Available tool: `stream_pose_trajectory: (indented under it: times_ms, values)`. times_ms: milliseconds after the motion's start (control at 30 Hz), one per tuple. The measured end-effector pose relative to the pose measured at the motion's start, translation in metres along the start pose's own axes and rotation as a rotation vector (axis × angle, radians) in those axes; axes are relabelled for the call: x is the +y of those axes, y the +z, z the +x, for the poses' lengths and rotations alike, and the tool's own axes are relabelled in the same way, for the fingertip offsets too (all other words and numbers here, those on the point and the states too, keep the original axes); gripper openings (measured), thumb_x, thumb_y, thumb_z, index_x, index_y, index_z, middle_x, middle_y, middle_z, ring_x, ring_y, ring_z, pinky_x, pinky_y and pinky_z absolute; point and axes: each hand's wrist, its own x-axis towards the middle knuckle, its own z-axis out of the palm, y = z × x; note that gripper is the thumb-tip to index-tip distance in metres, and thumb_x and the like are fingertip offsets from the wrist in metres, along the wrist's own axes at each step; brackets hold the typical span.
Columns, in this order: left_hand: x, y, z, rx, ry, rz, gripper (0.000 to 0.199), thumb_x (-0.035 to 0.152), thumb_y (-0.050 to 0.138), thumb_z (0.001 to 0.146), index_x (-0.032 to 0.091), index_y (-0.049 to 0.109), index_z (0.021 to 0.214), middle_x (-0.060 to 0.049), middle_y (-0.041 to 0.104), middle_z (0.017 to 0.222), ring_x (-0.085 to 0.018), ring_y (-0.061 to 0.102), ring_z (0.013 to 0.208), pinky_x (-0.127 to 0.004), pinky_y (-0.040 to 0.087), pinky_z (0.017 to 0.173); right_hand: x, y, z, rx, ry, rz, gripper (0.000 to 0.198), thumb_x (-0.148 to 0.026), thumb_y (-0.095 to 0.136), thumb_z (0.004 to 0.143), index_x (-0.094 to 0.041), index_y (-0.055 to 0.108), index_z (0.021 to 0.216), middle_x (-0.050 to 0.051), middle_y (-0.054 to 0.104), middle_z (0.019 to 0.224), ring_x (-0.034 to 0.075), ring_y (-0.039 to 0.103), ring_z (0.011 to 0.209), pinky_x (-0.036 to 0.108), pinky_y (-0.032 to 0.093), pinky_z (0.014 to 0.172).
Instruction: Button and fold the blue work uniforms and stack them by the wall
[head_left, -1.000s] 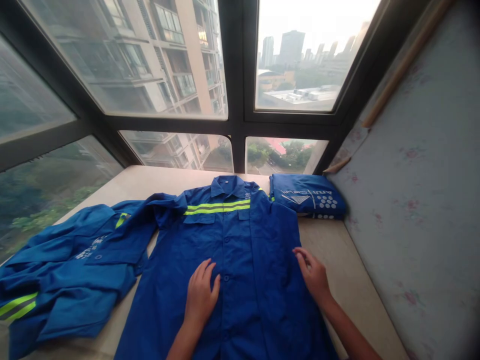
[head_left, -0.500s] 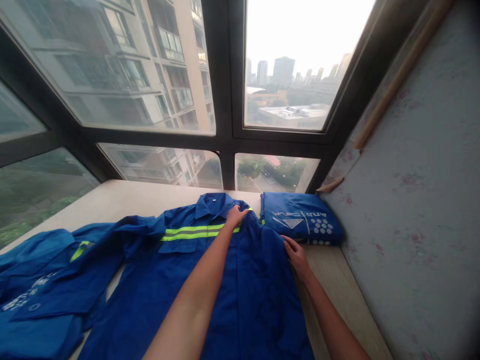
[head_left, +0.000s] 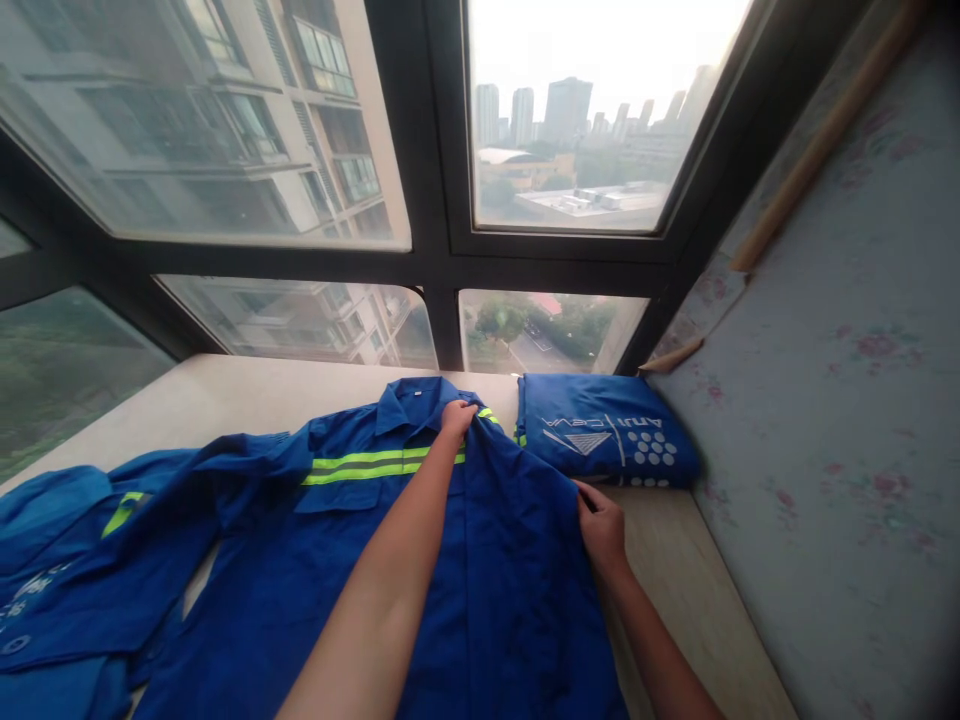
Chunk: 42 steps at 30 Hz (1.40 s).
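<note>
A blue work jacket (head_left: 330, 590) with yellow-green reflective stripes lies front up on the pale window ledge, its collar toward the window. My left hand (head_left: 457, 418) is closed on the cloth by the collar, at the shoulder on the right. Pinched in my right hand (head_left: 601, 522) is the jacket's right-side edge, lower down. Between both hands the fabric is drawn into a fairly straight line. The jacket's other sleeve (head_left: 180, 520) stretches out to the left, over more blue cloth.
A folded blue garment (head_left: 592, 405) with white printing sits at the back right, against the flowered wall (head_left: 847, 480). More blue clothing (head_left: 52, 500) lies at far left. Dark window frames (head_left: 431, 268) rise behind the pale ledge (head_left: 232, 395).
My left hand has closed more tightly on the shoulder cloth. My right hand has pulled the side edge slightly outward, and the fabric between them looks tauter. The camera view has shifted a little.
</note>
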Motion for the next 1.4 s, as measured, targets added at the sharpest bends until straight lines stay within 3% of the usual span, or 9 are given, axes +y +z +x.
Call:
stream_pose_trajectory:
  times_ms: [267,500,600,700,833,933,1100,1267,1400]
  values:
    - [0.003,-0.015,-0.018,0.114,0.025,0.143,0.036,0.037,0.059,0.091,0.016,0.058,0.12,-0.009,0.061,0.12,-0.021,0.062,0.102,-0.042,0.054,0.086,-0.013,-0.016,-0.01,0.09,0.055,0.029,0.051,-0.056,0.053,0.086,-0.014,0.07,0.108,0.014,0.073,0.104,0.028,0.069,0.093,0.04,0.053,0.084]
    - [0.007,-0.057,-0.055,0.188,0.14,0.261,0.029,0.037,0.059,0.092,0.015,0.062,0.111,-0.007,0.065,0.11,-0.018,0.064,0.095,-0.04,0.054,0.085,-0.047,-0.003,-0.066,0.093,-0.368,-0.308,0.039,-0.043,0.047,0.093,-0.016,0.063,0.117,0.013,0.067,0.113,0.027,0.064,0.099,0.045,0.048,0.094]
    - [-0.01,-0.113,-0.092,0.285,0.181,0.335,0.02,0.03,0.059,0.091,0.019,0.066,0.105,-0.005,0.069,0.104,-0.016,0.065,0.093,-0.035,0.052,0.088,-0.046,0.024,-0.105,-0.155,-0.509,-0.274,0.03,-0.035,0.047,0.095,-0.021,0.064,0.115,0.01,0.067,0.113,0.025,0.063,0.105,0.041,0.05,0.095]
    - [-0.039,-0.201,-0.146,0.482,0.125,0.44,0.023,0.025,0.051,0.092,0.024,0.066,0.108,-0.006,0.071,0.107,-0.018,0.065,0.098,-0.03,0.049,0.091,-0.032,0.049,-0.14,-0.365,-0.552,-0.241,0.028,-0.029,0.046,0.096,-0.025,0.064,0.116,0.007,0.068,0.113,0.022,0.065,0.106,0.037,0.053,0.093]
    - [-0.086,-0.331,-0.231,0.791,-0.109,0.61,0.034,0.022,0.045,0.089,0.017,0.058,0.12,-0.016,0.065,0.12,-0.029,0.059,0.113,-0.042,0.045,0.097,-0.005,0.063,-0.162,-0.406,-0.559,-0.253,0.027,-0.026,0.046,0.096,-0.024,0.065,0.115,0.007,0.07,0.109,0.022,0.067,0.101,0.037,0.056,0.089]
    - [-0.12,-0.402,-0.277,0.914,-0.3,0.723,0.05,0.031,0.056,0.083,0.008,0.051,0.128,-0.028,0.05,0.134,-0.043,0.046,0.127,-0.053,0.041,0.1,0.008,0.063,-0.163,-0.389,-0.559,-0.264,0.027,-0.028,0.047,0.095,-0.023,0.067,0.112,0.008,0.07,0.108,0.023,0.068,0.1,0.039,0.057,0.088]
    - [-0.147,-0.466,-0.281,0.691,-0.455,0.787,0.05,0.041,0.069,0.07,0.014,0.062,0.111,-0.02,0.068,0.11,-0.039,0.062,0.107,-0.044,0.05,0.086,0.006,0.061,-0.16,-0.399,-0.535,-0.269,0.027,-0.028,0.046,0.095,-0.022,0.069,0.109,0.009,0.071,0.107,0.024,0.068,0.1,0.041,0.057,0.09]
    - [-0.127,-0.517,-0.252,0.485,-0.453,0.859,0.02,0.026,0.069,0.06,0.021,0.067,0.079,-0.013,0.074,0.092,-0.036,0.067,0.093,-0.039,0.051,0.076,-0.002,0.062,-0.159,-0.396,-0.499,-0.26,0.027,-0.028,0.045,0.094,-0.023,0.07,0.104,0.009,0.071,0.103,0.025,0.068,0.098,0.042,0.058,0.088]
    - [-0.113,-0.534,-0.24,0.397,-0.392,0.913,0.027,0.035,0.07,0.062,0.02,0.065,0.083,-0.012,0.073,0.097,-0.034,0.067,0.095,-0.036,0.049,0.076,-0.006,0.062,-0.159,-0.403,-0.486,-0.246,0.027,-0.026,0.046,0.093,-0.023,0.07,0.103,0.008,0.072,0.102,0.025,0.068,0.096,0.041,0.058,0.087]
